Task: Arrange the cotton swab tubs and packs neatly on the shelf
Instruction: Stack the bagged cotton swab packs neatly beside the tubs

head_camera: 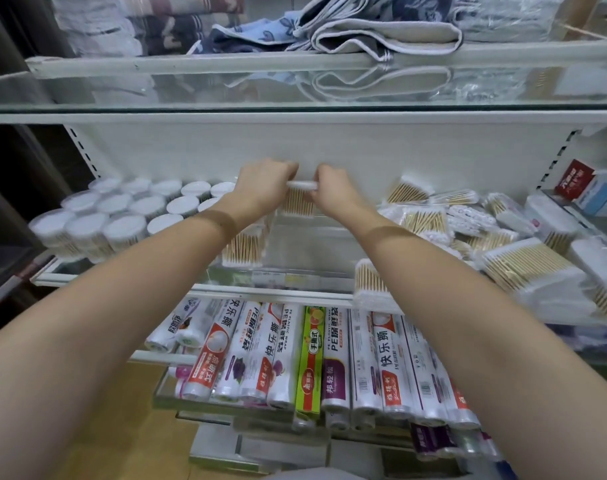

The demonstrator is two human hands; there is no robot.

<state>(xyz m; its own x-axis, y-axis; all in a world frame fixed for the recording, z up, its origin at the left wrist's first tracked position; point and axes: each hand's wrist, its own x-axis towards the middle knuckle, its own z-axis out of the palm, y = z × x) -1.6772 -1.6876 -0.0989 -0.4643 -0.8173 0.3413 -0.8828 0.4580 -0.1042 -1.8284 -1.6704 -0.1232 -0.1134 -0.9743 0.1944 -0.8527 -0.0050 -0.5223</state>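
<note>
The shelf (295, 289) carries round tubs (122, 216) at nine o'clock and a loose heap of packs (502, 244) at three. At twelve, the left hand (265, 192) and right hand (336, 190) each pinch one swab pack (298, 202) between them — upright, near the back wall. Its film looks slick (my guess) — a loosened grip could tip it.

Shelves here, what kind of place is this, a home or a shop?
Probably a small shop: many identical cotton swab tubs, rows of boxed plastic wrap below, folded towels above.
</note>
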